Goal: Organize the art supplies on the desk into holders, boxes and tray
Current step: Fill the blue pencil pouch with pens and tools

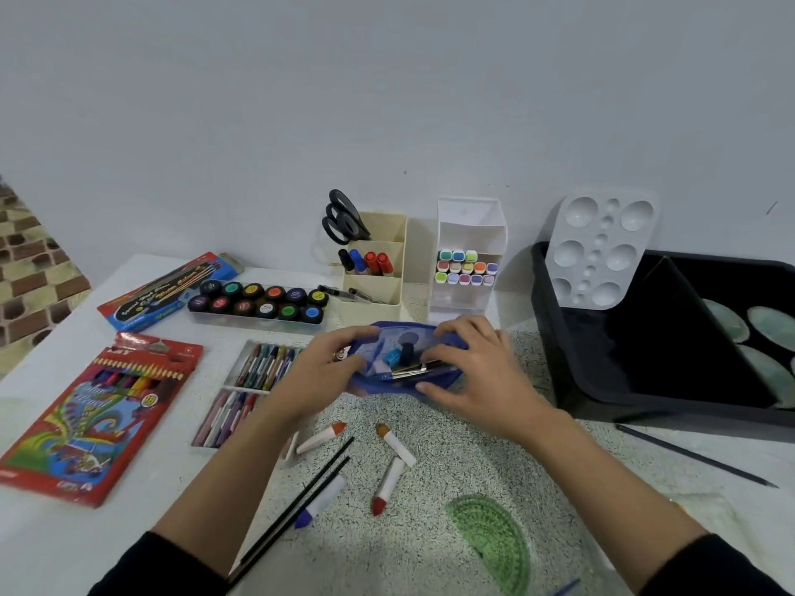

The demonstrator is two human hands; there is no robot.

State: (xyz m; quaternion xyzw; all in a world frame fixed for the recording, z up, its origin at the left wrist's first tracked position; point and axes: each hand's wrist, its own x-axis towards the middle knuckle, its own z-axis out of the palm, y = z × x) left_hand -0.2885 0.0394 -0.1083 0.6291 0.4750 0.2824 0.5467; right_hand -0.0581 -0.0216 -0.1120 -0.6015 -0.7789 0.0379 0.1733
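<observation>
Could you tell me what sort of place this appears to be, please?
Probably a home art desk: a paint palette leans in a black tray, paint pots sit near a marker holder, and the left hand and right hand grip a blue pouch.

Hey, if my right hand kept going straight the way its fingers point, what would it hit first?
The right hand grips the blue mesh pouch; straight on, leftward, it would likely meet the left hand gripping the pouch's other end.

One wide head-worn view looks forward and down, close over the desk (pixel 38 544), facing the wall (pixel 387 101)
</observation>
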